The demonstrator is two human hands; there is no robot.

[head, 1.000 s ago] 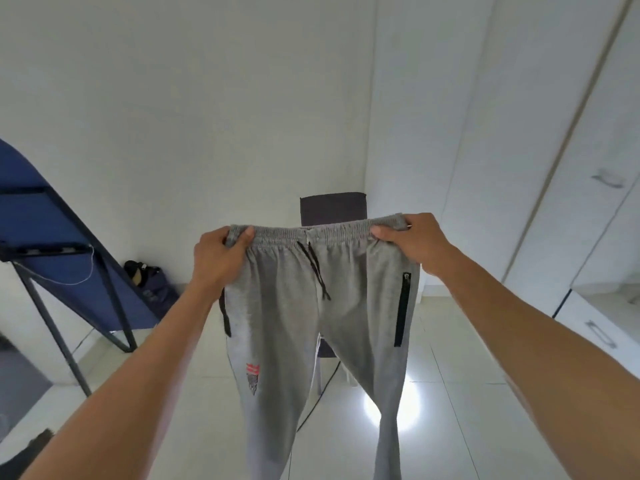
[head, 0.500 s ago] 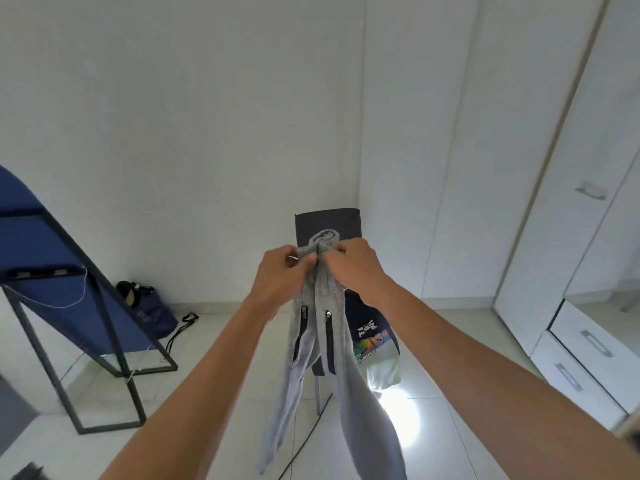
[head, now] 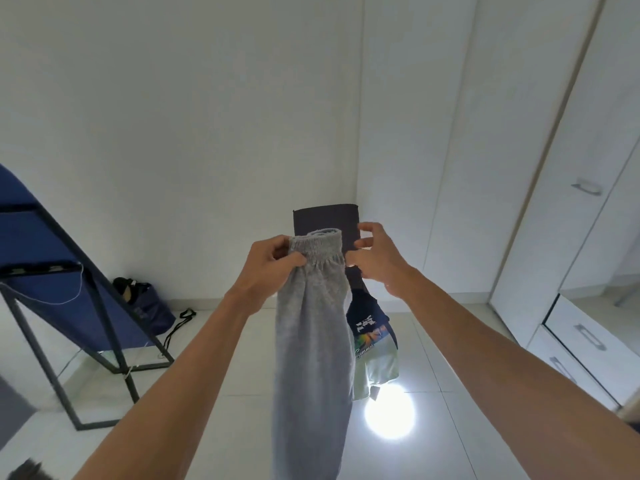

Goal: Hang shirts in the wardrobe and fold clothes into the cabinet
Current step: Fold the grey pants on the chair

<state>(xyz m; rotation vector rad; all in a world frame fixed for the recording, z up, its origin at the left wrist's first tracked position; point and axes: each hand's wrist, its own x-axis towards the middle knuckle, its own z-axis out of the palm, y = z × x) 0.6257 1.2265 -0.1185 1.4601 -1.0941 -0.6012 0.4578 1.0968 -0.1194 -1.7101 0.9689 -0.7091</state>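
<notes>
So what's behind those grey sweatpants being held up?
Behind the grey sweatpants stands a dark chair with a printed shirt draped on it. The chair's seat and legs are hidden by the hanging fabric.

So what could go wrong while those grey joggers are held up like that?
Only the left hand pinches the grey joggers at the waistband; the right hand looks open beside it, so they might slip and unfold. The legs hang down out of view, perhaps dragging on the tiled floor. They could also snag the clothes draped on the chair behind.
</notes>
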